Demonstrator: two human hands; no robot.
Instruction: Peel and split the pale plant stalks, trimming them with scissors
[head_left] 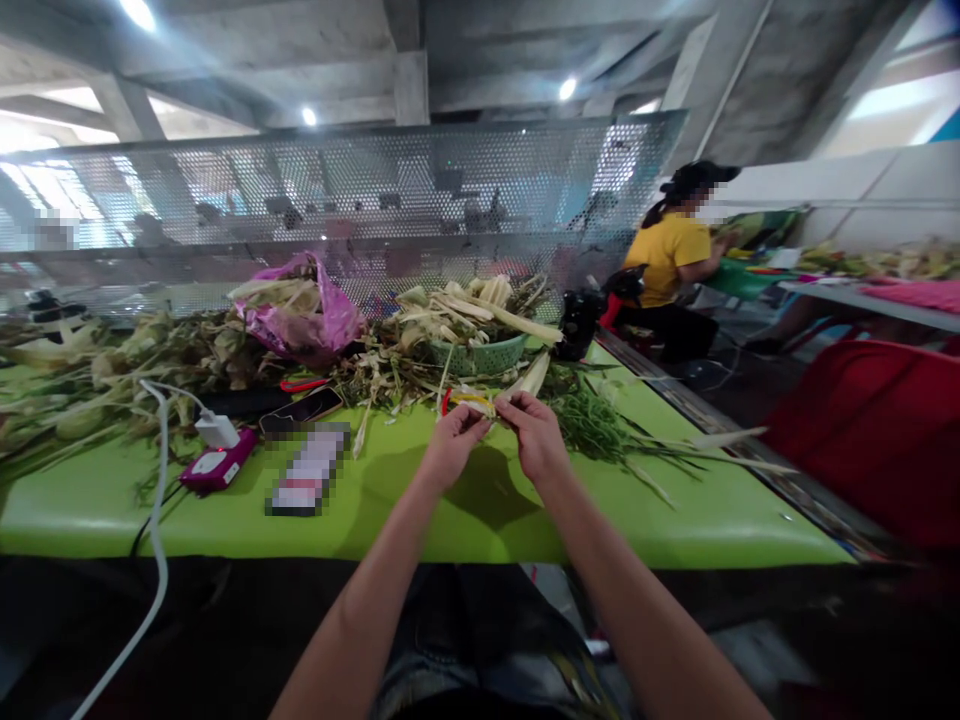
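Observation:
My left hand point(450, 448) is closed in a pinch above the green table, around a small red-and-yellow tool point(470, 399) whose exact kind I cannot make out. Close beside it, my right hand point(535, 436) is closed too, fingertips pinched at the lower end of a pale plant stalk point(534, 375) that slants up to the right. The fingertips of both hands nearly meet, and the fingers partly hide what lies between them. Just beyond the hands stands a green basket point(487, 355) heaped with pale stalks point(465, 308). Green sprigs point(589, 410) lie to the right.
At left on the green table point(390, 525) are two phones point(311, 470), a purple power socket point(219, 462) with a white charger, and piled plant stems point(165, 350). A pink plastic bag point(315, 310) stands behind. A perforated metal screen point(360, 190) borders the back. A person in yellow point(667, 255) sits at right.

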